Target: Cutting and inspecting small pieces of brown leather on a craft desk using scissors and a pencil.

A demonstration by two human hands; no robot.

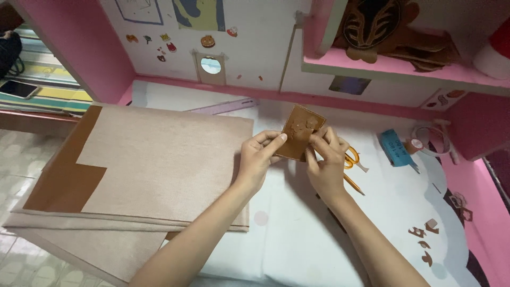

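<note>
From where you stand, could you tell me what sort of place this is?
Probably a home craft desk: both hands hold a small brown leather piece, with orange scissors and folded beige fabric on the white table, and stickers on the wall.

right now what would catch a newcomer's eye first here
The small brown leather piece held up mid-frame between the left hand and right hand. Next, the big beige and brown sheet on the left, and the orange-handled scissors just behind the right hand.

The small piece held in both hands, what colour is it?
The small piece is brown, like leather, with a raised pattern; the head view shows it.
</note>
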